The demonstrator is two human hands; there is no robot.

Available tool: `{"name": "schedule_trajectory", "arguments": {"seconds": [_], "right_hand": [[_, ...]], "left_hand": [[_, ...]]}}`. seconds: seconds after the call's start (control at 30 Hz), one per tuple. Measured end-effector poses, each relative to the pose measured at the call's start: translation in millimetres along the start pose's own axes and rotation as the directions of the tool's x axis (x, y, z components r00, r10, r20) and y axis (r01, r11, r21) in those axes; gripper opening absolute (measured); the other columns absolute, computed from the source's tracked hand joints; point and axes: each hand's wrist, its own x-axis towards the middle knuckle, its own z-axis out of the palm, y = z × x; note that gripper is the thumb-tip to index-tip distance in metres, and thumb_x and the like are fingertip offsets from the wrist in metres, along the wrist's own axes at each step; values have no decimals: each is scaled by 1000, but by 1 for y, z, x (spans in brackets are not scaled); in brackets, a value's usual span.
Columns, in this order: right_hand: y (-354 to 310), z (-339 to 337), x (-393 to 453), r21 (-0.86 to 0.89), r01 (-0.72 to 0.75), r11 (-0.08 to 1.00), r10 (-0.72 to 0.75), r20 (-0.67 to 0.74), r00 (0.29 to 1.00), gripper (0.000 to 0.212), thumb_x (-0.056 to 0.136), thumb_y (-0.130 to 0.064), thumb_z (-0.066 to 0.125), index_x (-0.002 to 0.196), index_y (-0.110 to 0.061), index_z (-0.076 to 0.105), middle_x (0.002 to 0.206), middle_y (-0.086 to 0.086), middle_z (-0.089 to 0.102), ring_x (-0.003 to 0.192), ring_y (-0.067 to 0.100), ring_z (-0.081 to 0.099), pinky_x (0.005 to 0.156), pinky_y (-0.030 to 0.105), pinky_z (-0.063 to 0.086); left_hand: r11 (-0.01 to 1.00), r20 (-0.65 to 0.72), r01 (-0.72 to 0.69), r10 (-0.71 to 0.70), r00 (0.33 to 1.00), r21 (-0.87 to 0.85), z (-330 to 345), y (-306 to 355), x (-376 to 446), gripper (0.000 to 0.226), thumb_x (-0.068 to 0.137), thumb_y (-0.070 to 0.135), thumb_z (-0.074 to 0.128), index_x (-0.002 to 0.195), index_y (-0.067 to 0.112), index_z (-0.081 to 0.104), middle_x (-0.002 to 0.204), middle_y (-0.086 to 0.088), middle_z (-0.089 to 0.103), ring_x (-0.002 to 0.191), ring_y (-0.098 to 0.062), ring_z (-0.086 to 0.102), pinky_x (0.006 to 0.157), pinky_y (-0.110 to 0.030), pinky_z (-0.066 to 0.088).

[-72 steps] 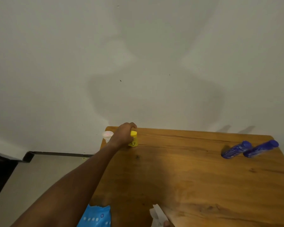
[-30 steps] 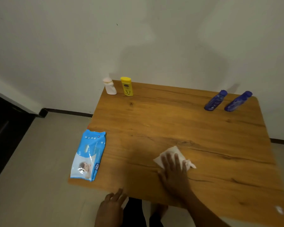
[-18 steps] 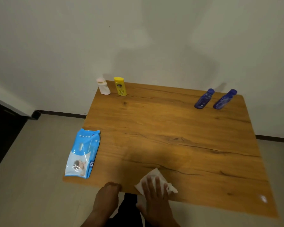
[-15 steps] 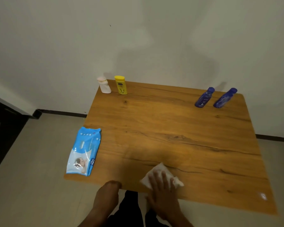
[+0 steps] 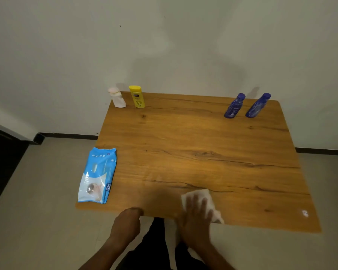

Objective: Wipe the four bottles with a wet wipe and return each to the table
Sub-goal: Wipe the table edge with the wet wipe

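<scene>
Pressing wet wipe (image 5: pixel 200 199) flat near table (image 5: pixel 203 145) front edge: right hand (image 5: pixel 196 217), fingers straight. Left hand (image 5: pixel 126 224) rests at edge, holds nothing, curl unclear. Four bottles upright at far edge, well apart from hands: white bottle (image 5: pixel 117 98), yellow bottle (image 5: pixel 137 96) far-left, nearer left hand; two blue bottles (image 5: pixel 235 106) (image 5: pixel 258 105) far-right, nearer right. One wipes pack (image 5: pixel 98 175) left.

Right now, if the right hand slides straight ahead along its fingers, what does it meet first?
Only bare table. The right hand lies flat on the wet wipe, fingers toward the wall; the line seems to pass left of the blue bottles, though depth is uncertain.
</scene>
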Motion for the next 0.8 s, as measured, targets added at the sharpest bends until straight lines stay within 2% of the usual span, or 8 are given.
{"name": "schedule_trajectory", "arguments": {"seconds": [0.07, 0.17, 0.37, 0.47, 0.57, 0.63, 0.7, 0.8], "right_hand": [[-21, 14, -15, -55, 114, 992, -109, 77, 991, 83, 90, -77, 15, 156, -29, 4, 164, 2, -8, 149, 30, -14, 114, 56, -9], [-9, 8, -8, -107, 128, 986, -122, 62, 991, 78, 92, -71, 24, 155, -26, 21, 164, 4, 11, 150, 34, 9, 113, 57, 5], [37, -55, 49, -6, -282, 959, 281, -64, 957, 83, 87, -75, 2, 155, -29, -7, 163, 5, -14, 149, 36, -10, 115, 65, 6], [-5, -58, 77, 91, -363, 927, 370, -74, 926, 90, 87, -77, 9, 154, -22, -15, 160, 8, -26, 146, 38, -22, 114, 66, -3], [-87, -25, 96, 36, -247, 968, 250, -115, 961, 88, 91, -71, 23, 156, -19, -3, 163, 13, -11, 148, 42, -9, 113, 67, -2], [-150, 6, 92, 19, -147, 989, 148, -125, 981, 84, 90, -66, 33, 156, -16, 16, 163, 16, 10, 148, 44, 8, 113, 68, 4], [-204, 34, 81, 30, -25, 999, 28, -107, 994, 78, 90, -60, 34, 155, -18, 23, 162, 13, 16, 148, 41, 12, 113, 66, 9], [-232, 51, 69, 23, 106, 994, -105, -45, 993, 70, 95, -56, 30, 156, -24, 18, 164, 6, 8, 150, 36, 7, 114, 62, 10]], "left_hand": [[1000, 11, -19, 19, 1000, 4, -4, 0, -1, 34, 92, 23, 55, 124, 33, 62, 124, 9, 65, 114, -12, 59, 91, -24, 47], [999, 45, -49, 50, 998, -10, -5, -5, -2, 37, 92, 25, 55, 127, 36, 60, 129, 12, 63, 117, -9, 58, 95, -22, 46], [982, 124, -183, 176, 977, 50, -12, -9, -9, 44, 87, 29, 59, 131, 22, 62, 138, 6, 58, 127, -16, 57, 103, -27, 45], [945, 167, -315, 297, 940, 91, 3, -29, -9, 36, 55, 34, 84, 90, 30, 77, 122, 2, 71, 106, -16, 71, 82, -26, 58], [926, 289, -354, 305, 907, 133, 4, -35, -9, 32, 41, 42, 89, 67, 31, 72, 122, 3, 71, 101, -15, 73, 78, -29, 60], [906, 321, -411, 360, 876, 104, 2, -48, -4, 32, 66, 39, 79, 97, 29, 77, 142, 3, 54, 121, -19, 62, 96, -35, 54], [883, 339, -449, 385, 859, 135, 2, -65, 5, 46, 93, 34, 48, 134, 20, 61, 153, -2, 44, 140, -23, 37, 115, -43, 35], [801, 243, -537, 483, 841, 265, 1, -87, 12, 45, 100, 39, 31, 128, 32, 66, 139, 8, 59, 136, -13, 48, 121, -39, 15]]}}
